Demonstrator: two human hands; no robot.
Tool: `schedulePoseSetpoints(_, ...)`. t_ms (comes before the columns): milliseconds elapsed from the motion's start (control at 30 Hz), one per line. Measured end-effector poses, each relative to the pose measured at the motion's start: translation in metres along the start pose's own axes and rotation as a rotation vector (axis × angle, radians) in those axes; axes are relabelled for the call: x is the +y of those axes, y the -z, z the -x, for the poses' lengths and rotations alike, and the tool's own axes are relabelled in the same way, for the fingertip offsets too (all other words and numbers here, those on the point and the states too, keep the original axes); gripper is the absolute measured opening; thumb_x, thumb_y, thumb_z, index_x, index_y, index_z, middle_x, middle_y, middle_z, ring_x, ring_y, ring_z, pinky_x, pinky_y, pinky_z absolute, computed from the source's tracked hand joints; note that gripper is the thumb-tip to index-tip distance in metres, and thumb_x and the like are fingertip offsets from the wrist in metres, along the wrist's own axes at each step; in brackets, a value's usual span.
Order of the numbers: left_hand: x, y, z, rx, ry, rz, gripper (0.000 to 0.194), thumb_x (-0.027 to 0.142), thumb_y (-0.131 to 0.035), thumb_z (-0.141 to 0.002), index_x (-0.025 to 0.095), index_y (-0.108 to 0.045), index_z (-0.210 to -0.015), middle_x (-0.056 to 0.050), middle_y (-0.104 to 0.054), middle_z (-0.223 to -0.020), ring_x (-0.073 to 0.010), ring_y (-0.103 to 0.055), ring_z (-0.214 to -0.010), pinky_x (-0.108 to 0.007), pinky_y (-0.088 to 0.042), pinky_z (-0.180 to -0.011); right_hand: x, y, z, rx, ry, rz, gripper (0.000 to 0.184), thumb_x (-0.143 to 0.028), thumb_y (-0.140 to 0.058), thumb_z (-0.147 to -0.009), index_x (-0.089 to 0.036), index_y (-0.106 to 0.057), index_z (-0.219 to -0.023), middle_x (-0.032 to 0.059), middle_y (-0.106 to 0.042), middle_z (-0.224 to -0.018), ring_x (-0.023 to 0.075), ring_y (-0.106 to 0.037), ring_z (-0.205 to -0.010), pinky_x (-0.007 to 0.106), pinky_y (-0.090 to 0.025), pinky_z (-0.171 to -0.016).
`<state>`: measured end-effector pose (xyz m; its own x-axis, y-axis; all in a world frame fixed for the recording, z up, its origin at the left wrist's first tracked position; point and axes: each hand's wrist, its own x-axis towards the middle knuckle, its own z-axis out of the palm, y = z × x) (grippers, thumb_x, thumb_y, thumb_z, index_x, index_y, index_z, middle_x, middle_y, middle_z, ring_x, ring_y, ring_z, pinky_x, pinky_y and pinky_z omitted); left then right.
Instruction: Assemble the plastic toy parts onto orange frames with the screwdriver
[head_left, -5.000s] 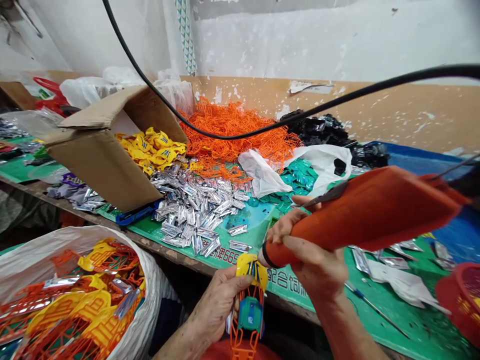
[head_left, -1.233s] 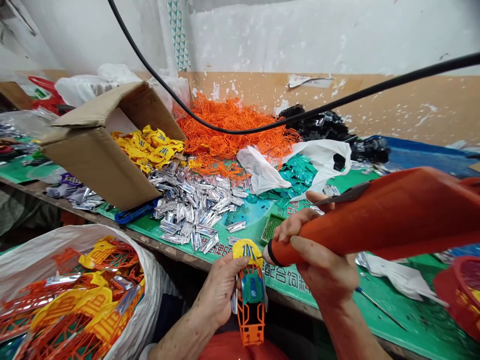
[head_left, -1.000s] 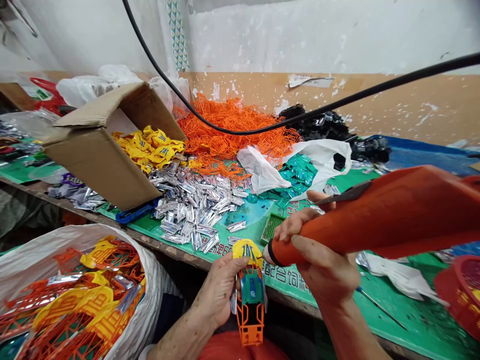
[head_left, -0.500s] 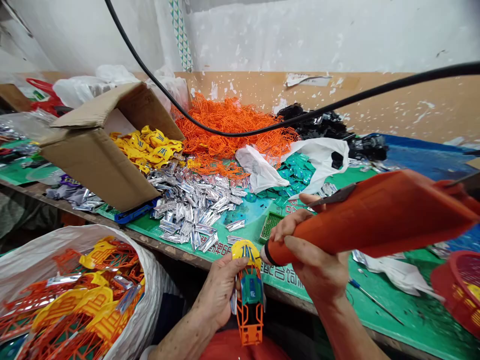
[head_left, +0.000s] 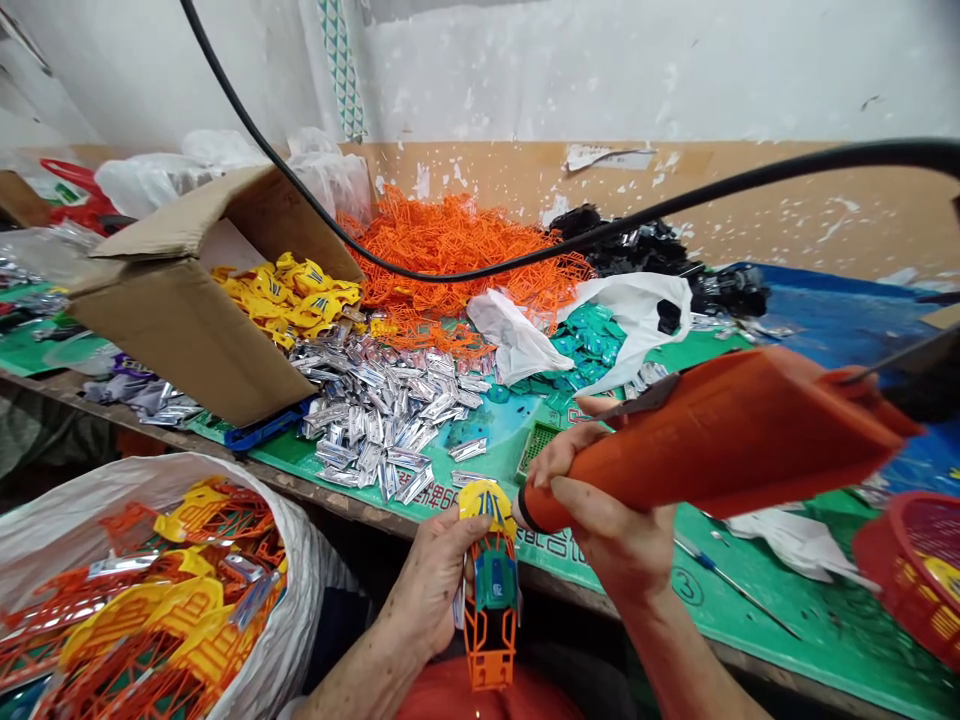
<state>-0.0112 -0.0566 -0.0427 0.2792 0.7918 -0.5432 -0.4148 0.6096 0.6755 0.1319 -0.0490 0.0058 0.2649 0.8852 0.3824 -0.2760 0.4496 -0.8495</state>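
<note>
By the bench point(head_left: 735, 620) edge, left hand point(head_left: 429, 585) pinching toy car point(head_left: 496, 580), right hand point(head_left: 619, 535) wrapped round orange tool point(head_left: 712, 440), tip still at yellow front, work seemingly unfinished.

A workshop, shown by loose plastic parts point(head_left: 465, 240) heaped on a workbench point(head_left: 847, 620).

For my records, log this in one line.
left hand: holds yellow, green and orange plastic assembly; right hand: grips long orange-wrapped tool; tool tip: by assembly's yellow end
</note>
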Motion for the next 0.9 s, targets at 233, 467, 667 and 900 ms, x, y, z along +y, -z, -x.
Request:
schedulePoseSetpoints(233,0.008,-0.004,0.0,-0.048,0.018,-0.024,0.035,0.034,-0.084,-0.059,0.01,-0.068,-0.079,-0.001,-0.064,-0.058,-0.0071,-0.05,-0.04,-0.018,-0.046,-0.04,-0.023,0.001,-0.018,0.05,0.009,-0.147,0.054,-0.011,-0.065,-0.065,-0.029,-0.057,-0.115,-0.0053,-0.06,-0.068,0.0138,-0.057,-0.057,0.034,-0.05,-0.06)
schedulePoseSetpoints(467,0.014,-0.005,-0.002,-0.088,0.039,-0.102,0.031,0.033,-0.081,-0.063,0.01,-0.068,-0.078,-0.001,-0.063,-0.057,-0.0065,-0.049,-0.04,-0.017,-0.043,-0.04,-0.024,0.022,-0.067,0.326,0.225,0.052,0.049,-0.014,-0.068,-0.058,-0.022,-0.061,-0.106,-0.0069,-0.057,-0.057,0.0146,-0.053,-0.047,0.032,-0.047,-0.05)
schedulePoseSetpoints(667,0.014,-0.006,0.0,-0.147,0.074,-0.119,0.031,0.032,-0.082,-0.062,0.008,-0.07,-0.077,-0.004,-0.066,-0.06,-0.0074,-0.053,-0.043,-0.016,-0.044,-0.041,0.017,0.026,-0.082,0.304,0.156,0.184,0.021,-0.018,-0.068,-0.058,-0.02,-0.062,-0.079,-0.0059,-0.059,-0.056,0.0132,-0.052,-0.046,0.032,-0.047,-0.05)
schedulePoseSetpoints(900,0.019,-0.006,-0.001,-0.14,0.101,-0.075,0.032,0.03,-0.086,-0.056,0.007,-0.073,-0.074,-0.005,-0.067,-0.06,-0.0077,-0.055,-0.044,-0.016,-0.044,-0.043,0.041,0.03,-0.088,0.319,0.131,0.217,0.01,-0.019,-0.068,-0.059,-0.017,-0.059,-0.063,-0.0038,-0.059,-0.055,0.0131,-0.052,-0.047,0.033,-0.046,-0.052)
